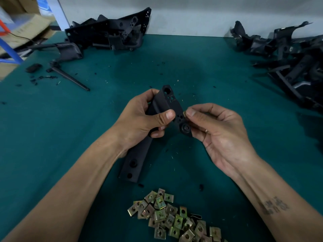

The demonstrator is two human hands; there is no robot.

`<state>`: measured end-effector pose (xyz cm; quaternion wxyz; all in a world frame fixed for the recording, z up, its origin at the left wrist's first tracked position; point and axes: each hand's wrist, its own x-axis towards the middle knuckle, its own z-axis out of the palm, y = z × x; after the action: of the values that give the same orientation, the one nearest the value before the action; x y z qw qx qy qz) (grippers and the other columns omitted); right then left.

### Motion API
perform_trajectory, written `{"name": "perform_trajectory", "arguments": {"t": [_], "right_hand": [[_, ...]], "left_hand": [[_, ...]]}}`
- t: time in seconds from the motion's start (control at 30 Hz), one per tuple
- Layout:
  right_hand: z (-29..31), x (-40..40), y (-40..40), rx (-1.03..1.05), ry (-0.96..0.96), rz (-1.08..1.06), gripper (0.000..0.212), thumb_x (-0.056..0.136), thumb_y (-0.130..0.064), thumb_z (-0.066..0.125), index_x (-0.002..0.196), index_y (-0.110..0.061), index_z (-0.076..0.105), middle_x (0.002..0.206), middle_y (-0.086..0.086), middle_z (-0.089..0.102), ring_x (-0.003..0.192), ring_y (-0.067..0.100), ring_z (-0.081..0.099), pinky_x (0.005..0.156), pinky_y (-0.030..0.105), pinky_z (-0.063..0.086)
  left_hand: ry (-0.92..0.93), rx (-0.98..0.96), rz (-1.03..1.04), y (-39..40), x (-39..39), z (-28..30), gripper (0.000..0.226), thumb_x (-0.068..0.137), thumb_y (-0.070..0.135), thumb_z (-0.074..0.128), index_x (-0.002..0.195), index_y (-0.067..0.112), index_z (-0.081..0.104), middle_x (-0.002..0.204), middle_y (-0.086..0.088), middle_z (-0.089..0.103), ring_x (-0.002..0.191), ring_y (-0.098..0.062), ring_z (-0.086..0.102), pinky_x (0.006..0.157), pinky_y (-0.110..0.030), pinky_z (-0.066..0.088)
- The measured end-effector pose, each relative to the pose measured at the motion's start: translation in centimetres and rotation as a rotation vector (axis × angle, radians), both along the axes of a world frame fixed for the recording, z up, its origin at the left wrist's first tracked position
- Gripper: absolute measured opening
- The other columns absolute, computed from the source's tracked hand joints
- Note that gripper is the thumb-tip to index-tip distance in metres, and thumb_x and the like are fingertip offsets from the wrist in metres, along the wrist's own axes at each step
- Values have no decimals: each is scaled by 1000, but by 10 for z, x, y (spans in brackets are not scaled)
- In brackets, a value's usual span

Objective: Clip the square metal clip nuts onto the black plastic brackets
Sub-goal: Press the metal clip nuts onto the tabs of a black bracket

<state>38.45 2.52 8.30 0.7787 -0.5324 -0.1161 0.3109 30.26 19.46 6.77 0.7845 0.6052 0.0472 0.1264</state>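
Over the middle of the green table [218, 70], I see both hands raised with 1 black plastic bracket [162, 109] between them. The left hand [139, 123] grips the bracket around its upper half: thumb laid across the front face, fingers curled behind and under. The bracket runs tilted, its top end with a round hole pointing away from me, its long lower end [132, 165] slanting down toward the near left, with 2 holes showing there. I cannot tell whether that lower end touches the table.

The right hand [222, 133] pinches at the bracket's right edge, thumb tip and forefinger pressed together just beside the left thumb. A small brass-coloured glint, the clip nut [184, 113], shows between those fingertips and the bracket edge; most of it is hidden, so I cannot tell how far it sits on the plastic. Below the pinch a round black boss [185, 128] on the bracket faces me. A ring shows on 1 right finger.

Near me, at the bottom edge of view, lies a loose pile of clip nuts [174, 219], square and yellowish, well apart from the hands. Far left, a heap of black parts [111, 32] rests against the wall; far right, a second heap [288, 55]. Small black scraps [43, 77] lie scattered on the left of the table.
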Motion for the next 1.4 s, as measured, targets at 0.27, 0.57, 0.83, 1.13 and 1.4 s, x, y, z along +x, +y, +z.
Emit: {"name": "perform_trajectory", "arguments": {"t": [0.27, 0.57, 0.83, 1.13, 1.4], "right_hand": [[3, -4, 3, -29, 25, -41, 6, 71, -7, 78, 76, -4, 75, 79, 17, 74, 69, 25, 72, 65, 30, 61], [2, -7, 4, 26, 13, -80, 13, 74, -4, 76, 84, 1, 71, 76, 15, 74, 68, 21, 73, 61, 26, 59], [-1, -7, 4, 31, -31, -86, 8, 75, -7, 77, 82, -5, 75, 80, 15, 75, 71, 21, 74, 62, 26, 59], [-4, -10, 5, 17, -100, -88, 4, 73, -10, 78, 77, -11, 76, 80, 11, 76, 75, 20, 74, 68, 29, 60], [3, -9, 6, -17, -55, -63, 5, 77, -5, 76, 76, -7, 72, 82, 12, 75, 76, 22, 74, 66, 26, 59]], "left_hand": [[0, 7, 19, -1, 1, 0, 33, 80, 12, 74, 99, 5, 47, 72, -5, 54, 51, -13, 42, 41, -22, 34], [1, 15, 35, 0, 1, -1, 28, 83, 9, 71, 97, 6, 47, 70, -4, 52, 51, -14, 42, 41, -23, 35], [-5, 12, 43, -1, 2, 1, 27, 84, 7, 68, 97, 6, 45, 68, -2, 54, 50, -14, 42, 41, -22, 35], [-5, 32, 74, -2, 0, 2, 34, 80, 11, 70, 103, 4, 46, 73, -12, 47, 51, -14, 42, 40, -23, 34], [0, 35, 71, -1, 1, 1, 30, 84, 12, 71, 97, 7, 45, 71, -10, 50, 50, -15, 43, 40, -23, 34]]}}
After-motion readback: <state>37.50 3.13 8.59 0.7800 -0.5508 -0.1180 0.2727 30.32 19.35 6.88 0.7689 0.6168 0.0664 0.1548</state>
